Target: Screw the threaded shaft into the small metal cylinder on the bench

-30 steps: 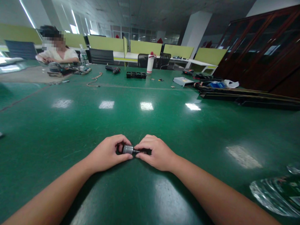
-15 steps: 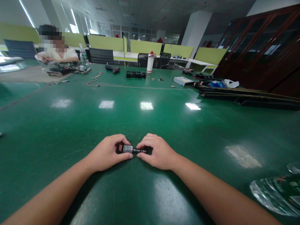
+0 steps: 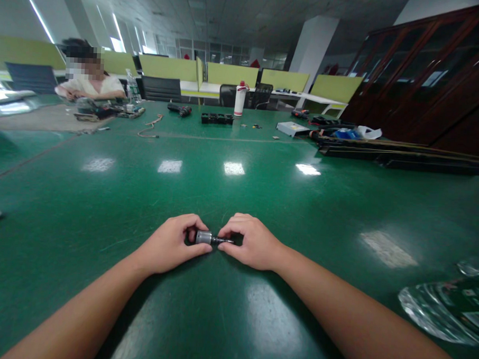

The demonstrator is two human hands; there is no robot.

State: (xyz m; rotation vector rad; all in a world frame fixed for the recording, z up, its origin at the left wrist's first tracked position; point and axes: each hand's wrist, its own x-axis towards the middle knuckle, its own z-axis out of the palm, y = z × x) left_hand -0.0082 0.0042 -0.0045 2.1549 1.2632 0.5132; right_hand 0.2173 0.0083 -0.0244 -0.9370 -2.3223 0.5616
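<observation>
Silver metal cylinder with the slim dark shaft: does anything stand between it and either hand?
Nothing visible does: the left hand grips the silver metal cylinder directly, and the right hand pinches the slim dark shaft.

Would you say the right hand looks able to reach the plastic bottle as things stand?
Probably yes: the plastic bottle lies near the right forearm, with only green tabletop showing between them, though the right hand holds the dark shaft.

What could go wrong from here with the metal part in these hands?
The metal cylinder might slip from the left grip, which holds it between thumb and fingers. The right grip holds the dark shaft close by, so skin could get nipped. Dropped, the metal cylinder could roll across the shiny green table.
</observation>
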